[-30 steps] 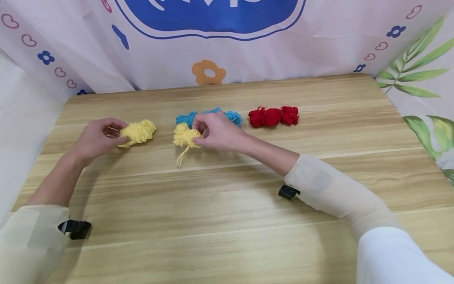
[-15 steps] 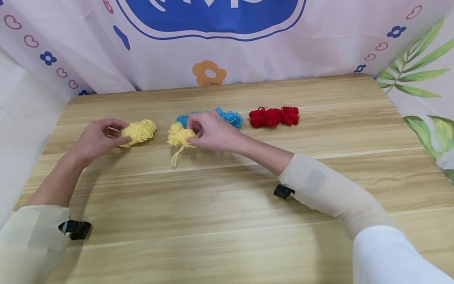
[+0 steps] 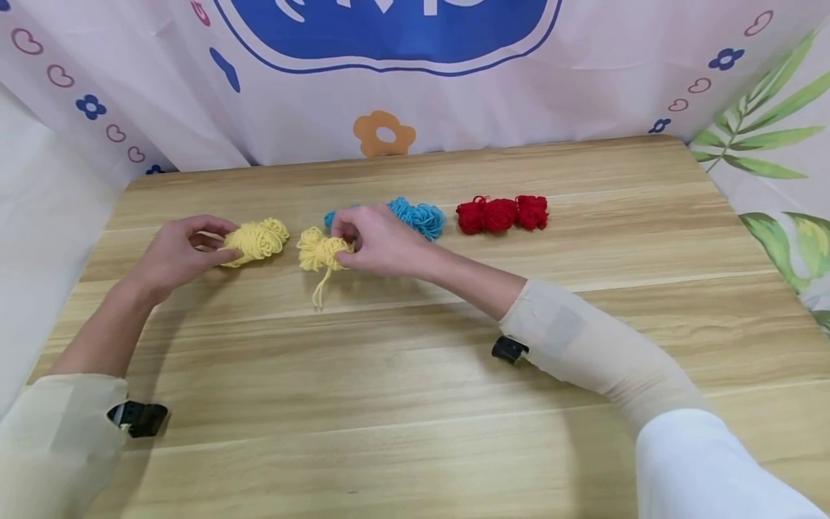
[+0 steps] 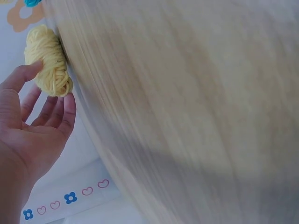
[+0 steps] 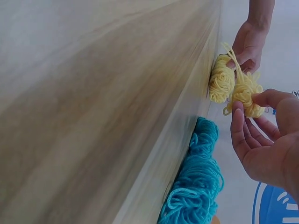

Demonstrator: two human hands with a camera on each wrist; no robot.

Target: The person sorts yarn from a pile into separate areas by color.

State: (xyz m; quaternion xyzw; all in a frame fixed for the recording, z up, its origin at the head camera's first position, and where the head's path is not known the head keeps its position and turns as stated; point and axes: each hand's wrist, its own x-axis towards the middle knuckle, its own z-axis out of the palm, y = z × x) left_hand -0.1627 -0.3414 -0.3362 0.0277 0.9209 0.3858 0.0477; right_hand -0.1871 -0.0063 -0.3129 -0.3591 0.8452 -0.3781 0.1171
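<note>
My left hand (image 3: 184,254) grips the near end of a yellow yarn skein (image 3: 259,240) on the left of the table, thumb on one side and fingertips on the other, as the left wrist view shows. A second, smaller yellow yarn bundle (image 5: 246,95) with a loose tail is pinched between the thumb and fingers of my right hand (image 3: 382,241). In the right wrist view this bundle is held above the table and overlaps the first skein. Behind my right hand lies a blue yarn skein (image 3: 420,218), its middle partly hidden by that hand in the head view.
A red yarn skein (image 3: 499,215), tied in sections, lies right of the blue one. All stand on a wood-grain table (image 3: 415,404) whose far edge meets a printed white cloth (image 3: 311,115). A small black camera (image 3: 510,349) hangs under the right sleeve.
My right hand has moved a little to the left with the smaller yellow yarn bundle, closer to the other yellow skein. More of the blue skein's right part shows. My left hand stays put.
</note>
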